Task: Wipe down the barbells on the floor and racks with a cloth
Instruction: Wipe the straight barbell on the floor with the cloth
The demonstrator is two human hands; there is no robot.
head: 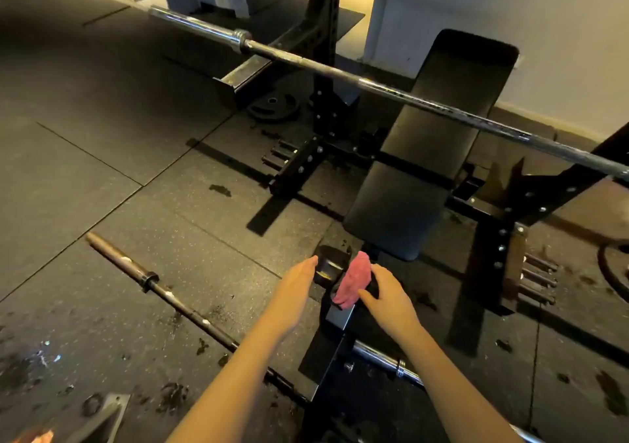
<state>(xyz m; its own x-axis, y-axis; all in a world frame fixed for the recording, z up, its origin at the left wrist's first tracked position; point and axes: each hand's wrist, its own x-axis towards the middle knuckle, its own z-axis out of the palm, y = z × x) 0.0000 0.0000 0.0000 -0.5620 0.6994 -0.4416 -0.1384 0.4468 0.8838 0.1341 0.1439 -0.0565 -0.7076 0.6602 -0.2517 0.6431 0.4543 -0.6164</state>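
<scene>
Of the person, only two hands and two forearms are shown. The left hand [299, 277] and the right hand [388, 293] are bare, and the fingers [310, 264] are seen uncovered to their tips. The left forearm [245, 367] and the right forearm [452, 374] are likewise bare along the whole length shown, from the wrists to the near edge, where they are cut off. Both forearms are seen as slim and smooth. The nails cannot be made out.

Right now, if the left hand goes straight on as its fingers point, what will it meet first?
Probably the black metal bracket beside the pink cloth; the left hand looks almost on it, but depth is unclear.
</scene>
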